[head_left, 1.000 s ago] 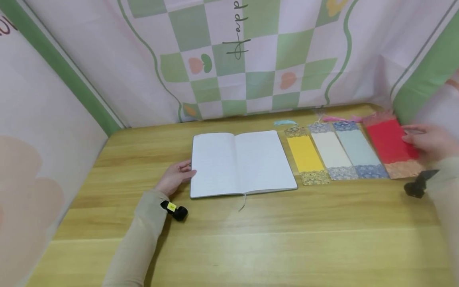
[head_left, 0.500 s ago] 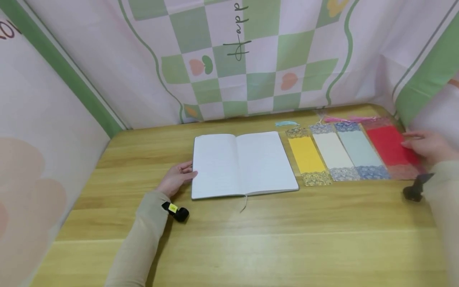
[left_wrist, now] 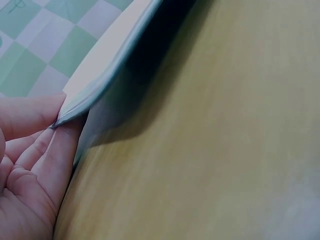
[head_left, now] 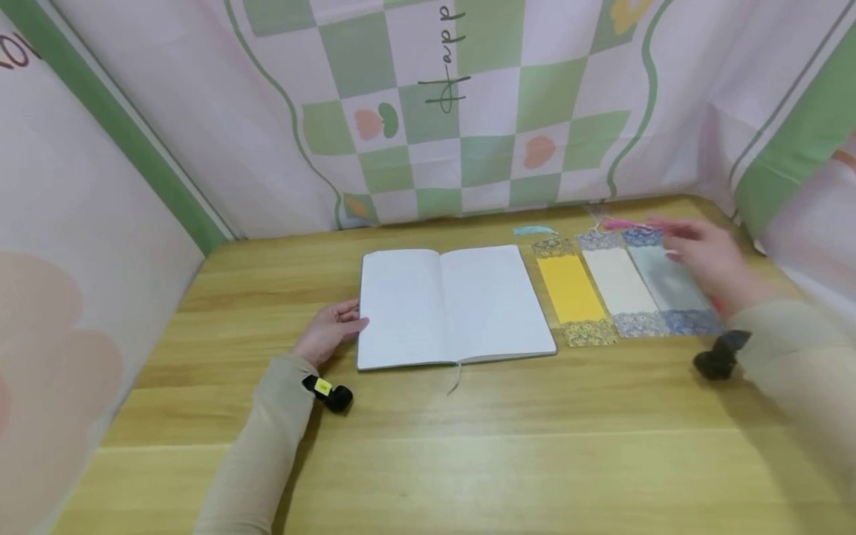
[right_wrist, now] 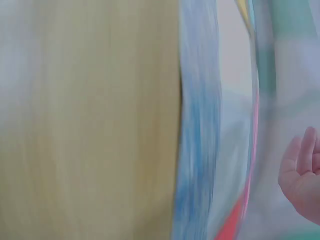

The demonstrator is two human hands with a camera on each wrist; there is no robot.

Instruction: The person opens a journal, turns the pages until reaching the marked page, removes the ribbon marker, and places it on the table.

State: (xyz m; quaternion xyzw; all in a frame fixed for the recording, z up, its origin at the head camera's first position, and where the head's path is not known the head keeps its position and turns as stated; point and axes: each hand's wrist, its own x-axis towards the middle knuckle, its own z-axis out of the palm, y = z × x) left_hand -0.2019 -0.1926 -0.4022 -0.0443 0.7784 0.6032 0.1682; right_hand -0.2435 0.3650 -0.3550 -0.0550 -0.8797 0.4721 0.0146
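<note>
An open notebook [head_left: 495, 305] with blank-looking pages lies at the middle of the table. My left hand [head_left: 328, 331] pinches its left edge; in the left wrist view the thumb is on the page and the fingers [left_wrist: 60, 160] are under the cover. My right hand [head_left: 715, 264] hovers over the light blue bookmark [head_left: 658, 275], fingers loosely bent and holding nothing. The red bookmark [right_wrist: 230, 220] is almost wholly hidden behind that hand in the head view. To the left lie a white bookmark [head_left: 618, 282] and a yellow one [head_left: 570, 290], both with patterned lace-like ends.
Tassels lie above the bookmarks, one light blue [head_left: 535, 231] and one pink [head_left: 625, 223]. A grey ribbon [head_left: 455, 380] sticks out below the notebook. Behind the wooden table [head_left: 414, 453] hangs a green-checked cloth [head_left: 488, 163].
My right hand has let go of the red bookmark, which was laid down at the right end of the row, and has moved left over the light blue one. The left hand stays put.
</note>
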